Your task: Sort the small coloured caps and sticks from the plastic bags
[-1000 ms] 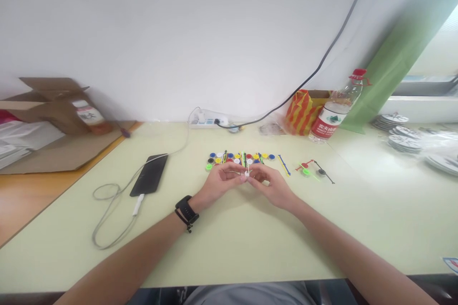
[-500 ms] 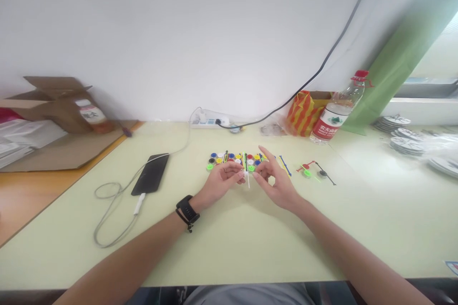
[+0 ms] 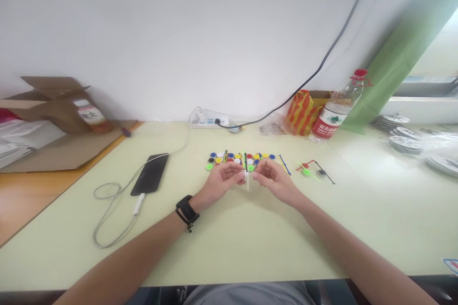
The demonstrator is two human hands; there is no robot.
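My left hand (image 3: 223,182), with a black watch on the wrist, pinches a small white plastic piece (image 3: 248,182) with a thin stem, just above the table. My right hand (image 3: 275,180) is close on its right, thumb and fingertips brought together beside the piece; what they hold, if anything, is too small to make out. Behind both hands lie rows of coloured discs (image 3: 218,160) in blue, white, yellow, red, black and green. Thin coloured sticks (image 3: 285,165) lie among and beside them. To the right are a loose red disc (image 3: 305,166), a green disc and a dark disc with sticks.
At left, a black phone (image 3: 150,176) lies with a white cable (image 3: 102,219). A power strip (image 3: 203,123) sits by the wall. A large water bottle (image 3: 331,116) and a striped bag (image 3: 299,113) stand at the back right, near stacked white discs (image 3: 404,144).
My right hand's raised index finger has folded down, and its fingertips have closed beside the white piece. My left hand still holds that piece in nearly the same place.
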